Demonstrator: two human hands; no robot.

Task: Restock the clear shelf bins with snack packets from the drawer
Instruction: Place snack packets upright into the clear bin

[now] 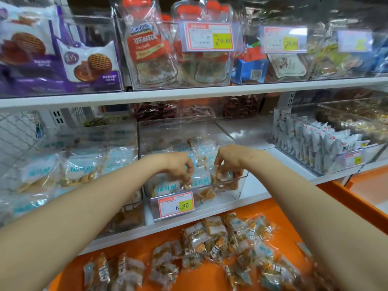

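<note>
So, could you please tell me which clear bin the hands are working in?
The lower-shelf bin with the 8.80 tag; left hand and right hand grip packets inside it.

Purple biscuit bags printed with lattice-topped tarts fill the left of the white upper shelf. Beside them stand clear pouches with red tops. Three price labels hang along that row: one reading 16.80, one 29.80, and a third too blurred to read. Lower down, another label reads 8.80. White sachets stand in rows at the right.
</note>
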